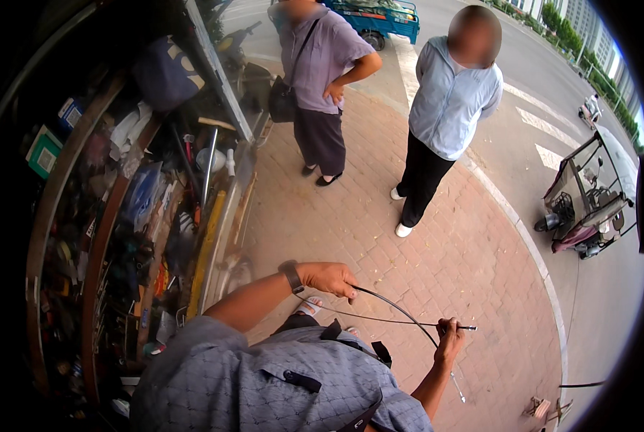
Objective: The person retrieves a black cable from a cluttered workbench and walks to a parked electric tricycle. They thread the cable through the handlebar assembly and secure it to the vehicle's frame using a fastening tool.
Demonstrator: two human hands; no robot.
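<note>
My left hand grips a black cable at lower centre, with the cable arching from it toward the lower right. My right hand, lower right of the left one, closes on the cable. A thinner dark line crosses below the arch to that hand. One metal-tipped end pokes out to the right of my right hand, and a thin end with a metal fitting hangs below it.
A cluttered tool stall lines the left. Two people stand on the brick pavement, one in a purple top, one in a pale jacket. A three-wheeler, scooter and blue cart are beyond. A small wooden stool sits lower right.
</note>
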